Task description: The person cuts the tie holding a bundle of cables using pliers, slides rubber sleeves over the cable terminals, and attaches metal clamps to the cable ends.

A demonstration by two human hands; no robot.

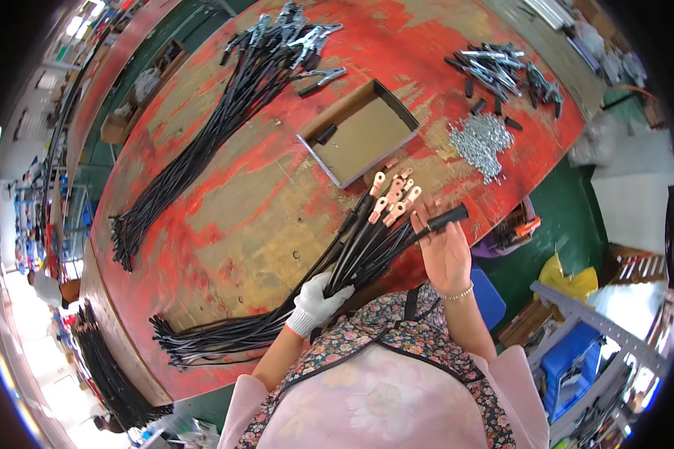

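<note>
My left hand [318, 301], in a white glove, is wrapped round a bundle of black cables [277, 323] near the table's front edge. Copper ring lugs [395, 196] tip several cables at the bundle's upper end, while the other ends lie at the lower left. My right hand [445, 251] is bare, palm up and fingers spread. A black sleeve [448, 218] on one cable's end lies across its fingers, not gripped. Just beyond the lugs is an open cardboard box [363, 142] with a small black piece [326, 134] inside.
Cables with metal clamps [202, 150] stretch across the table's left side. Small silver parts [483, 142] are heaped right of the box, below loose clamps [494, 67]. A metal rack [599, 329] with a blue bin [569, 367] stands at the lower right.
</note>
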